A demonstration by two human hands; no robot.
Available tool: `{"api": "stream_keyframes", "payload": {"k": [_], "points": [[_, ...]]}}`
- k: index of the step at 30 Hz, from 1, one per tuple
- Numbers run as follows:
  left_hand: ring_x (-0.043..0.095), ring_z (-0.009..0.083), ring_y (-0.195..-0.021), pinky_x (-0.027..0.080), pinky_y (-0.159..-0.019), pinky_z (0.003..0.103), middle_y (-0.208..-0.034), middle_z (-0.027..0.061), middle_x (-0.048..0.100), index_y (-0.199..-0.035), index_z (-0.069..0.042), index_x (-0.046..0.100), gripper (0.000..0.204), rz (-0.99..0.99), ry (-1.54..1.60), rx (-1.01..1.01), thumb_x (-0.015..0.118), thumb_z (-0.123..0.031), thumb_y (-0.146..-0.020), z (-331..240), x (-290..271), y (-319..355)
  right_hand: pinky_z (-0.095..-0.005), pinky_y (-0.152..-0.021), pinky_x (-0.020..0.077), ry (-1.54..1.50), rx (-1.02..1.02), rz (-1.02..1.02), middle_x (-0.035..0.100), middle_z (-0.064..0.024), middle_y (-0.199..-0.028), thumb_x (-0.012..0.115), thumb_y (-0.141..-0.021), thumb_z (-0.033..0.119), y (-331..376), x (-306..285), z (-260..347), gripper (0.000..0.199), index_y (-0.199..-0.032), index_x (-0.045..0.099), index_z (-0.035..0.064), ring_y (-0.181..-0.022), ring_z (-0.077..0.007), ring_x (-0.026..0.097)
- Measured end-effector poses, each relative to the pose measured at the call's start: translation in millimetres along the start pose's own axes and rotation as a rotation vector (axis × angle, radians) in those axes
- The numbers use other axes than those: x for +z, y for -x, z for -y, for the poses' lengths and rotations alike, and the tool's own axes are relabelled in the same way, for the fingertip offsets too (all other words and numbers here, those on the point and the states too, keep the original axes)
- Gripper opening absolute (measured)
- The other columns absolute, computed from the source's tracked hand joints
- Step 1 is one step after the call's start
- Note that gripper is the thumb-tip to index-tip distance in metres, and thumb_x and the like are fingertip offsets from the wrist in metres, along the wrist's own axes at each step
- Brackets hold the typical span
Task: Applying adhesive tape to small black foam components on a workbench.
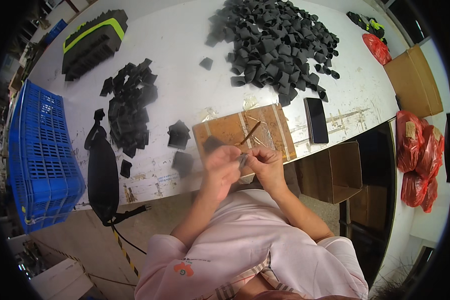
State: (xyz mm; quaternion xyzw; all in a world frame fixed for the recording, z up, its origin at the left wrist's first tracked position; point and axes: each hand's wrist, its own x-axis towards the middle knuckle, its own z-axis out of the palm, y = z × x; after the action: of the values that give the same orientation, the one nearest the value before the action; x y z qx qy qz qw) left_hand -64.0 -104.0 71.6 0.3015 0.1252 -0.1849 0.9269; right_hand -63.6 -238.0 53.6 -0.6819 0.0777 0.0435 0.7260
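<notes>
My left hand (222, 168) and my right hand (266, 166) meet over the near edge of a flat, taped cardboard piece (225, 127). Between the fingertips is a small dark grey piece (243, 159), mostly covered by the fingers. The right thumb and fingers pinch it; the left fingers are curled against it, slightly blurred. Just beyond the left hand, a dark flat piece (213, 144) lies on the cardboard. A thin brown stick (251, 133) and a pale stick (255, 127) lie beyond the fingers.
A large heap of short black tubes (280, 45) covers the far table. To the left are flat black pieces (130, 110), a black elongated pouch (103, 175) and a blue crate (47, 155). A phone (316, 120) lies right, above an open cardboard box (330, 172); red bags (419, 150) lie further right.
</notes>
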Motion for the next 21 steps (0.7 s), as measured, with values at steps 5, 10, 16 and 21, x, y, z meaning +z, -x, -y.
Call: {"api": "stream_keyframes", "payload": {"k": [5, 10, 16, 21], "points": [[0.034, 0.0013, -0.044, 0.027, -0.039, 0.017, -0.066, 0.0003, 0.048, -0.089, 0.002, 0.051, 0.015, -0.088, -0.351, 0.114, 0.051, 0.008, -0.074, 7.6, 5.9, 0.9, -0.0182, -0.050, 0.0358, -0.567, 0.427, 0.140, 0.052, 0.0018, -0.066, 0.061, -0.079, 0.009, 3.4, -10.9, 18.3, 0.008, -0.072, 0.058, 0.0050, -0.059, -0.0049, 0.046], [0.045, 0.0020, -0.049, 0.032, -0.038, 0.017, -0.066, 0.0028, 0.054, -0.084, 0.003, 0.053, 0.011, -0.245, -0.763, 0.650, 0.049, 0.010, -0.076, 20.1, 25.4, -4.7, -0.0178, -0.053, 0.0356, -0.675, 0.414, 0.416, 0.045, 0.0060, -0.067, 0.055, -0.086, 0.022, -1.0, -16.8, 37.4, 0.018, -0.074, 0.052, 0.0091, -0.061, -0.0039, 0.041], [0.031, 0.0032, -0.034, 0.022, -0.033, 0.018, -0.069, 0.0081, 0.054, -0.092, 0.000, 0.050, 0.016, 0.185, 0.165, 0.160, 0.042, 0.005, -0.080, -33.8, 52.6, -14.3, -0.0170, -0.046, 0.0273, -0.263, 0.045, 0.444, 0.045, 0.0067, -0.064, 0.054, -0.087, 0.026, -28.0, -16.2, 103.9, 0.023, -0.074, 0.053, 0.0074, -0.056, -0.0009, 0.036], [0.027, 0.0039, -0.031, 0.022, -0.034, 0.017, -0.070, 0.0067, 0.055, -0.098, -0.003, 0.048, 0.019, 0.163, 0.240, -0.052, 0.040, 0.003, -0.082, -35.2, 41.0, -28.8, -0.0167, -0.044, 0.0230, -0.324, 0.137, 0.536, 0.043, 0.0061, -0.062, 0.054, -0.086, 0.031, -59.1, -19.0, 79.4, 0.026, -0.074, 0.053, 0.0078, -0.051, -0.0019, 0.032]]}}
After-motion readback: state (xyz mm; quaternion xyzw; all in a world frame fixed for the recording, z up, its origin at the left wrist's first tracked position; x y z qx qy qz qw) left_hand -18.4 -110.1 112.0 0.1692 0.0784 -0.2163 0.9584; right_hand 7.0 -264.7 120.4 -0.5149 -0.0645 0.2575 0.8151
